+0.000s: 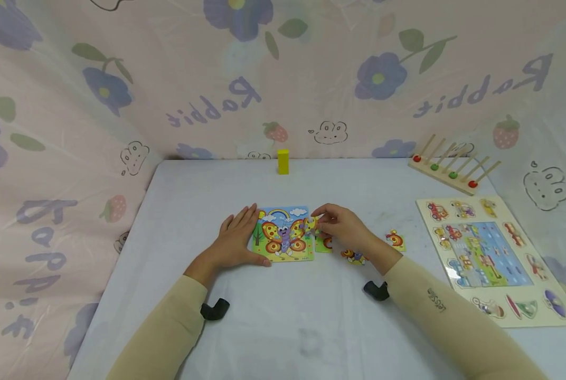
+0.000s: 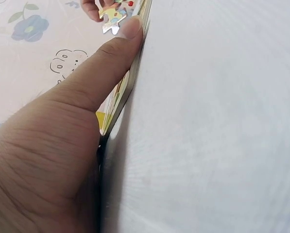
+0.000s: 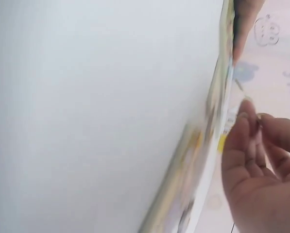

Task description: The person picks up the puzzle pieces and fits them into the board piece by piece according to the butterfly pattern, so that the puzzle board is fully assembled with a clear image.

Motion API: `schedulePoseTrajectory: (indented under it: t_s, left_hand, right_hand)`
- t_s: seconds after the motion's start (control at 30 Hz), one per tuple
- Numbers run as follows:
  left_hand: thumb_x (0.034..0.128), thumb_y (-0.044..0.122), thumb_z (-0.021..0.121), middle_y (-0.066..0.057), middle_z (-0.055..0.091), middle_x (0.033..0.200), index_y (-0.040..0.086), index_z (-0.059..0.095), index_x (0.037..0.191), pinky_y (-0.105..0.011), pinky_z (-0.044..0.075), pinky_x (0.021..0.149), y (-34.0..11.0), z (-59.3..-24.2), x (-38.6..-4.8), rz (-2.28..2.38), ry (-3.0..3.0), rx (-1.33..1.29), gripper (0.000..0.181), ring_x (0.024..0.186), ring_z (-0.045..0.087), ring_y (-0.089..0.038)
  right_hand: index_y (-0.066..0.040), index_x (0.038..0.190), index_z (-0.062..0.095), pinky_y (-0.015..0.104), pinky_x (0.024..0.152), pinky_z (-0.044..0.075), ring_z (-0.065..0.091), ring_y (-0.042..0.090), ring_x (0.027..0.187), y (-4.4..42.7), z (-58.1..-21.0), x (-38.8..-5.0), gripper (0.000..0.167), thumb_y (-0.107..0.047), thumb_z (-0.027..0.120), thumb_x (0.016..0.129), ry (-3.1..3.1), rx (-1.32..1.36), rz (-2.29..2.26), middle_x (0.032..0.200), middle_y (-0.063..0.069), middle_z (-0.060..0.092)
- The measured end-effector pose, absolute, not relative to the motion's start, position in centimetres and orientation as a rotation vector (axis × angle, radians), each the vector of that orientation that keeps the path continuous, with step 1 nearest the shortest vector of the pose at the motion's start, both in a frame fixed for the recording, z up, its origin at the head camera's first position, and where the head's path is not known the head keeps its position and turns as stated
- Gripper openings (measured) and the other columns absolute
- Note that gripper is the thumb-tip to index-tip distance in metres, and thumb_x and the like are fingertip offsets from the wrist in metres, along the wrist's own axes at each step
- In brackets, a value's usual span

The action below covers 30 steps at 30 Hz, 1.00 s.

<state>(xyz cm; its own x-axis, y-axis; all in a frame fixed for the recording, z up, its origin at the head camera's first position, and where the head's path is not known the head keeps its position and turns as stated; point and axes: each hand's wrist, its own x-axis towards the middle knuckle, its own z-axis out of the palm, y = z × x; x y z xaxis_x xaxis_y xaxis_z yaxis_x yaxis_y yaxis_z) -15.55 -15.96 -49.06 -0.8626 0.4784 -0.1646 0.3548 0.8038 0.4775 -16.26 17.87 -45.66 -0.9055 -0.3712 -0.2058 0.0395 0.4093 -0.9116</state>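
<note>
A butterfly jigsaw puzzle (image 1: 284, 235) lies flat on the white table. My left hand (image 1: 235, 240) rests along its left side, fingers stretched out and thumb (image 2: 113, 53) against the near edge. Between the thumb and fingers of my right hand (image 1: 345, 227) is a yellow jigsaw piece (image 1: 310, 226), held tilted at the puzzle's right edge; the left wrist view shows its knobbed outline. Beside the puzzle lies a green-edged loose piece (image 1: 322, 245), partly under the right hand. Another loose piece (image 1: 355, 257) sits below the right wrist, and a snail-like patterned piece (image 1: 395, 240) lies beyond it.
At the right is a large board with vehicle pictures (image 1: 427, 211). Behind it stands a wooden peg rack (image 1: 446, 177) with red and green beads. A yellow block (image 1: 283, 162) stands upright near the back edge, before a printed curtain (image 1: 311, 79).
</note>
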Motion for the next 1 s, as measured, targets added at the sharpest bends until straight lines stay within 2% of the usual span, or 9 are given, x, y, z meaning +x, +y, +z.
schedulePoseTrajectory:
  t_s: [0.13,0.3,0.57,0.73,0.87,0.93,1.0]
  left_hand:
    - [0.0710,0.080,0.087,-0.004,-0.001,0.182,0.007,0.013,0.175,-0.058,-0.004,0.128,-16.0,-49.0,-15.6,0.639,2.714,0.646,0.148,0.166,-0.006,-0.024]
    - [0.0707,0.080,0.088,-0.004,0.000,0.182,0.007,0.013,0.175,-0.059,-0.005,0.128,-16.0,-49.1,-15.7,0.647,2.713,0.644,0.148,0.166,-0.006,-0.024]
    - [0.0706,0.080,0.088,-0.003,-0.001,0.182,0.008,0.013,0.175,-0.058,-0.005,0.128,-16.1,-49.3,-15.7,0.637,2.721,0.644,0.148,0.166,-0.006,-0.024]
    - [0.0701,0.080,0.088,-0.003,-0.001,0.182,0.008,0.013,0.176,-0.058,-0.005,0.128,-16.1,-49.4,-15.7,0.629,2.726,0.640,0.148,0.166,-0.006,-0.024]
    - [0.0697,0.081,0.088,-0.004,-0.001,0.182,0.008,0.013,0.175,-0.058,-0.005,0.128,-16.2,-49.3,-15.7,0.639,2.718,0.645,0.149,0.166,-0.006,-0.024]
    - [0.0700,0.081,0.087,-0.004,-0.001,0.182,0.008,0.013,0.175,-0.058,-0.005,0.128,-16.2,-49.2,-15.7,0.641,2.716,0.648,0.149,0.166,-0.006,-0.024]
    - [0.0704,0.081,0.087,-0.003,-0.001,0.182,0.008,0.012,0.175,-0.057,-0.005,0.128,-16.1,-49.2,-15.6,0.643,2.713,0.646,0.148,0.166,-0.006,-0.023]
  right_hand:
    - [-0.003,0.138,0.068,0.036,0.076,0.061,0.073,0.028,0.090,16.3,-46.1,-16.1,0.028,-0.005,0.067,0.109,2.241,-0.297,-1.508,0.107,0.014,0.070]
    - [-0.003,0.137,0.068,0.037,0.082,0.063,0.073,0.026,0.092,15.2,-46.4,-15.9,0.030,-0.001,0.067,0.107,2.248,-0.299,-1.505,0.108,0.013,0.069]
    - [-0.004,0.143,0.066,0.036,0.085,0.061,0.069,0.023,0.101,15.1,-46.0,-15.4,0.037,-0.012,0.071,0.107,2.356,-0.270,-1.376,0.119,0.010,0.068]
    - [-0.002,0.135,0.070,0.041,0.086,0.059,0.067,0.025,0.102,15.3,-45.9,-15.1,0.031,-0.011,0.072,0.105,2.472,-0.398,-1.258,0.123,0.010,0.068]
    - [-0.001,0.128,0.073,0.048,0.104,0.052,0.063,0.033,0.121,15.2,-46.0,-14.6,0.029,-0.014,0.077,0.103,2.683,-0.730,-0.902,0.134,0.013,0.068]
    - [0.000,0.133,0.072,0.052,0.113,0.047,0.058,0.038,0.133,15.0,-46.0,-14.1,0.037,-0.018,0.081,0.101,2.745,-0.884,-0.704,0.143,0.017,0.066]
    - [0.000,0.141,0.069,0.058,0.114,0.045,0.051,0.042,0.143,14.8,-45.8,-13.5,0.050,-0.026,0.082,0.100,2.761,-0.963,-0.535,0.154,0.018,0.059]
